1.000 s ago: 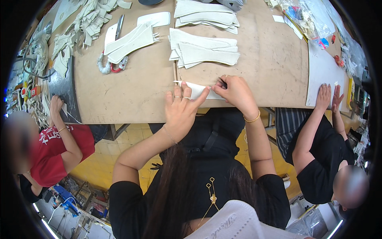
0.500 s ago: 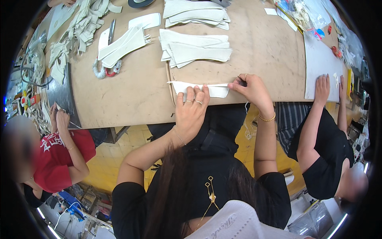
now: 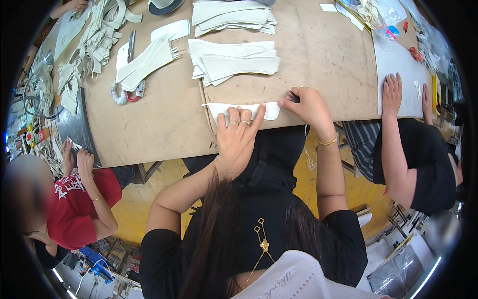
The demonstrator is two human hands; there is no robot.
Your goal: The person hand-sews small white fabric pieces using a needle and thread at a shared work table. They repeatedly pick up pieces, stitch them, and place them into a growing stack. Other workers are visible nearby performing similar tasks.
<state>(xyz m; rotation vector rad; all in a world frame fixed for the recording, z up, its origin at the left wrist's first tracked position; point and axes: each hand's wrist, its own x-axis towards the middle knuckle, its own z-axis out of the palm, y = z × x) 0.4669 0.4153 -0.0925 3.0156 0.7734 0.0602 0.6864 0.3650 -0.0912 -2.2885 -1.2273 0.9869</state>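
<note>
A pale, strap-shaped fabric piece (image 3: 271, 110) lies across the table's front edge area, its narrow left tip pointing outward. My left hand (image 3: 238, 137) presses down on it with spread fingers, the index finger stretched toward the upper edge. At the piece's upper right corner, my right hand (image 3: 309, 109) is closed in a pinch with thumb and finger at the edge. A dark patch shows within the right hand's curled fingers; I cannot make out what it is. Beyond my hands lies a stack of similar pale pieces (image 3: 239, 62).
Farther back is a second stack (image 3: 234, 17). To its left lie loose pieces (image 3: 149, 62), scissors with wrapped handles (image 3: 119, 94) and a heap of strips (image 3: 99, 40). A person in red (image 3: 74, 209) works at left; another person's hand (image 3: 392, 94) rests on a white sheet at right.
The narrow folded strip along the piece's upper edge now lies flatter. My left index finger has slid right along it. The whole view has shifted slightly.
</note>
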